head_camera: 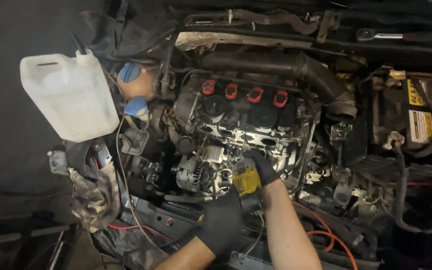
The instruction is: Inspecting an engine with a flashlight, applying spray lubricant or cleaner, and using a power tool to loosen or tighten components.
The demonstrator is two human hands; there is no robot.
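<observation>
An open engine bay (pixel 256 125) fills the view, packed tight with hoses, brackets and wiring, dark floor showing at the left edge. At the front edge of the engine, both black-gloved hands meet on a yellow and black power tool (pixel 246 183). The left hand (pixel 221 225) wraps its grip closed round the tool's lower body; the right hand (pixel 262 166) closes over its top, pressing it in among the pulleys just below the four red coil packs (pixel 243 92). Little free room surrounds the tool. A white plastic jug (pixel 66 95) stands well apart at the left, and a battery (pixel 416 117) sits at the right edge.
</observation>
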